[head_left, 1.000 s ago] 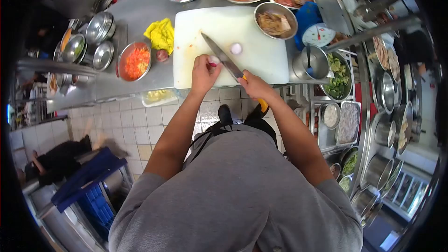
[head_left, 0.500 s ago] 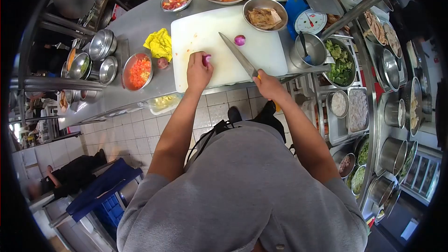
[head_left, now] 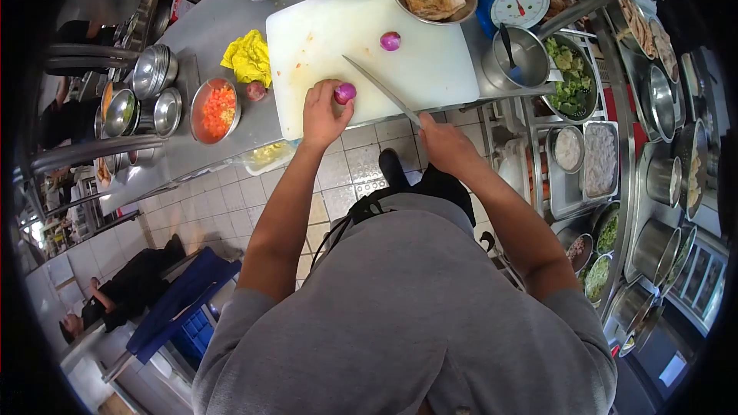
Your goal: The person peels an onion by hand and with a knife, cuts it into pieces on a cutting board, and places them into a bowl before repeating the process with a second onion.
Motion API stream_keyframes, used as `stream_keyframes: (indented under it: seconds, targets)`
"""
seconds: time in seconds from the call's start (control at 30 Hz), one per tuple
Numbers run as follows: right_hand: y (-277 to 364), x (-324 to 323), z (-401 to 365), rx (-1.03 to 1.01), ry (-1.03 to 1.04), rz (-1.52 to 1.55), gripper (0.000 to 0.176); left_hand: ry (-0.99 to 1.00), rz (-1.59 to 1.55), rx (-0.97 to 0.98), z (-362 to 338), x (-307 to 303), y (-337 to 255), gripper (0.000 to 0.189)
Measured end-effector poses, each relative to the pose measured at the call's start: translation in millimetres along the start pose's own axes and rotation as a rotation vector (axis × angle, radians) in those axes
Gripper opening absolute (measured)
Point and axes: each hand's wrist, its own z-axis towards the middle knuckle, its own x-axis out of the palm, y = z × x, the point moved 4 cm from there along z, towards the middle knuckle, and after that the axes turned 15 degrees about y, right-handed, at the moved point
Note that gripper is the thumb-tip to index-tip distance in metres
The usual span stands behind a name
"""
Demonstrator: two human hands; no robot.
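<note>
Head view shows me the left hand (head_left: pixel 324 114), fingers clamped on an onion (head_left: pixel 345 93) at the near left of the board (head_left: pixel 434 77), right hand (head_left: pixel 446 144) clasping the knife (head_left: pixel 388 93); I'd curl those fingertips clear.

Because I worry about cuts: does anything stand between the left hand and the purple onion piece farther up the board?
Yes: the knife in the right hand slants over the cutting board, between the left hand and that onion piece. Nothing else visible does.
</note>
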Motion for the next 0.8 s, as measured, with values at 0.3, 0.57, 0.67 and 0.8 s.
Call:
stream_keyframes:
  seconds: [0.3, 0.57, 0.67, 0.8]
  targets:
    - [4.5, -0.1, 3.7, 0.071, 0.045, 0.041, 0.020, 0.002, -0.105, 0.018, 0.3, 0.3, 0.7, 0.032]
    - [6.3, -17.3, -1.9, 0.026, 0.039, 0.069, 0.022, 0.113, -0.129, -0.114, 15.6, 3.7, 0.0, 0.018]
    - [9.3, -17.4, -10.5, 0.058, 0.065, 0.079, 0.021, 0.185, -0.061, -0.072, 20.3, 3.6, -2.2, 0.013]
    - [15.9, -21.6, -39.5, 0.041, 0.130, 0.142, 0.021, 0.179, -0.054, -0.085, 17.9, 5.8, -0.7, 0.013]
